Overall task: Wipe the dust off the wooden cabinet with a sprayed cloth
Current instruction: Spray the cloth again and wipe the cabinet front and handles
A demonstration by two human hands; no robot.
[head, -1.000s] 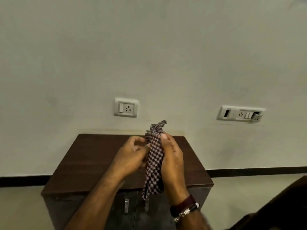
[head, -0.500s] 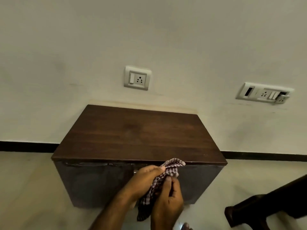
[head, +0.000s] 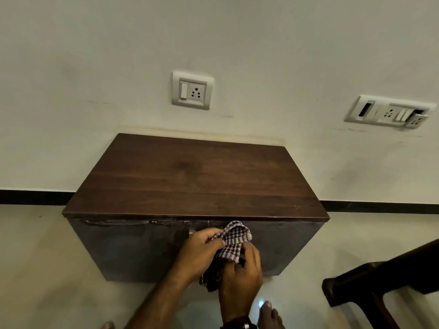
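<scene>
Checked cloth (head: 231, 245) has dropped from above the wooden cabinet (head: 194, 179) to in front of its door, bunched between left hand (head: 202, 251) and right hand (head: 240, 279), both gripping it; top looks unwiped, wiping likely starts next.

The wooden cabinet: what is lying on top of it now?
Nothing lies on the wooden cabinet; its whole dark top shows bare. The checked cloth is held by the left hand and right hand before the front, hiding part of the doors.

No legible text – no labels, brands, numbers
</scene>
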